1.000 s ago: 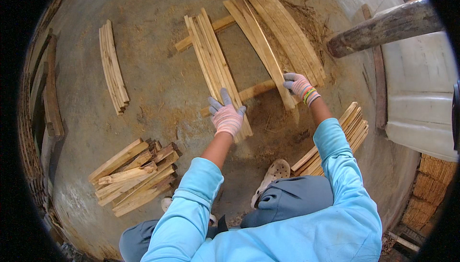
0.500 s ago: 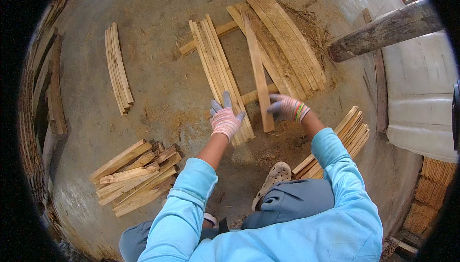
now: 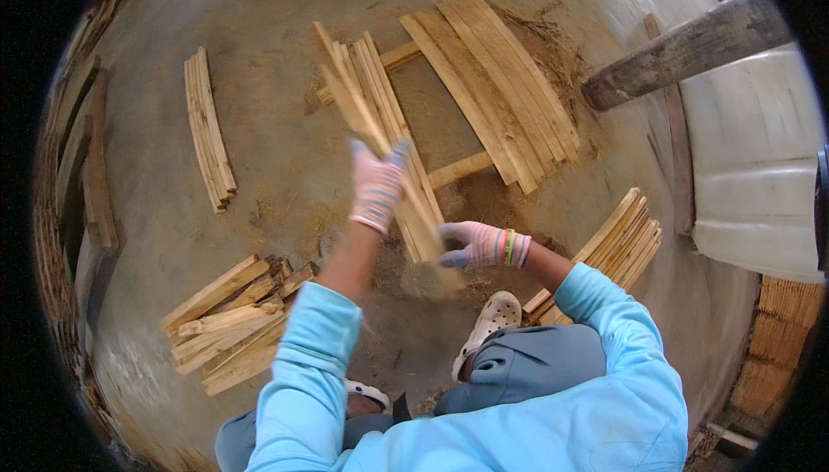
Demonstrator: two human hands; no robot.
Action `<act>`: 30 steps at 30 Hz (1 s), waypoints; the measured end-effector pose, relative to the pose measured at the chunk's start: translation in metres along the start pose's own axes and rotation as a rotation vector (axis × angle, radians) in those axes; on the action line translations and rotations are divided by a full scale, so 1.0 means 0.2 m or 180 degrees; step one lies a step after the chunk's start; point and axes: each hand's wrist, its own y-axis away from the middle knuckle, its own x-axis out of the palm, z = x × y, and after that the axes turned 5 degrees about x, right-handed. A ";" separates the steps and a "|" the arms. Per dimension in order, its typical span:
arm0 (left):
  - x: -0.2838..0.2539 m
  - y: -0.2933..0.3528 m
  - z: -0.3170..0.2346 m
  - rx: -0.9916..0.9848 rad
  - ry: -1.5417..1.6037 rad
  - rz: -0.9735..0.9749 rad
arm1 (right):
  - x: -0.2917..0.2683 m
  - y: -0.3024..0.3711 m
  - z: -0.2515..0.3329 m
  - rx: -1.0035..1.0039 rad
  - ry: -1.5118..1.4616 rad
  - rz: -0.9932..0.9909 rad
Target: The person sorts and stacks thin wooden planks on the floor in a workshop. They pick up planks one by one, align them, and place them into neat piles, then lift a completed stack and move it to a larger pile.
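A long, narrow wooden plank (image 3: 351, 105), blurred by motion, slants over a row of similar strips. My left hand (image 3: 377, 189), in a striped glove with grey fingertips, grips it near the middle. At its near end my right hand (image 3: 486, 245), gloved the same way, has thumb and fingers closed around the edge. Beneath lies the row of narrow wooden strips (image 3: 393, 109), side by side across two crosspieces (image 3: 460, 170). Wider boards (image 3: 509, 83) rest on the same crosspieces to the right, with sawdust on them.
Short wood pieces (image 3: 229, 321) are heaped at the lower left. Another stack of strips (image 3: 609, 252) lies by my right knee. A few strips (image 3: 209, 131) lie on the concrete floor at left. A round post (image 3: 682, 49) and a pale sheet (image 3: 756, 161) stand at right.
The plank has moved left from beside the wider boards to over the strip row, tilting the other way. My left hand has left the strips and taken hold of it; my right hand followed leftward.
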 end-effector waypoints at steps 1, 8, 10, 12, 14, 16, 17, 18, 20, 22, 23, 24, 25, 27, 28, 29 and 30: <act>-0.10 -0.05 -0.04 -0.0427 0.0278 0.0096 | -0.03 0.01 0.04 -0.0333 -0.0472 0.0224; -1.18 -0.05 -0.12 0.0210 -0.1739 0.0380 | -0.41 0.00 -0.19 0.1809 0.3543 -0.2735; -1.51 0.13 -0.04 -0.0068 -0.2711 0.0650 | -0.47 -0.05 -0.30 0.1867 0.2962 -0.2765; -1.81 0.35 0.07 -0.0228 -0.3705 0.1080 | -0.49 -0.07 -0.39 0.1614 0.1759 -0.2525; -2.03 0.57 0.21 -0.0585 -0.4370 0.1214 | -0.50 -0.05 -0.45 0.1120 -0.0044 -0.2186; -2.19 0.72 0.37 -0.1035 -0.4414 0.1204 | -0.50 -0.02 -0.49 0.1015 -0.1773 -0.1703; -2.25 0.78 0.45 -0.0990 -0.4411 0.1147 | -0.50 0.00 -0.50 0.0895 -0.1870 -0.1648; -2.29 0.83 0.52 -0.1049 -0.4440 0.1104 | -0.50 0.01 -0.51 0.0909 -0.1915 -0.1671; -2.34 0.90 0.64 -0.1040 -0.4529 0.1021 | -0.50 0.03 -0.52 0.0863 -0.1827 -0.1507; -2.35 0.90 0.71 -0.1002 -0.4628 0.0884 | -0.50 0.02 -0.52 0.0886 -0.1655 -0.1476; -2.36 0.89 0.73 -0.0975 -0.4474 0.0927 | -0.50 0.01 -0.52 0.0900 -0.1688 -0.1436; -2.35 0.86 0.72 -0.1062 -0.4307 0.0961 | -0.50 0.00 -0.52 0.0930 -0.1487 -0.1486; -2.34 0.84 0.71 -0.1114 -0.4140 0.0952 | -0.50 -0.01 -0.52 0.0860 -0.1294 -0.1502; -2.28 0.76 0.63 -0.1287 -0.4253 0.1210 | -0.48 -0.02 -0.52 0.1052 -0.1593 -0.1490; -2.23 0.71 0.59 -0.1412 -0.4310 0.1293 | -0.48 -0.02 -0.51 0.0817 -0.1642 -0.1446; -2.17 0.69 0.52 -0.1281 -0.4569 0.1385 | -0.47 -0.02 -0.51 0.0793 -0.1625 -0.1517; -2.10 0.65 0.46 -0.1178 -0.4577 0.1436 | -0.46 -0.01 -0.50 0.0839 -0.1580 -0.1594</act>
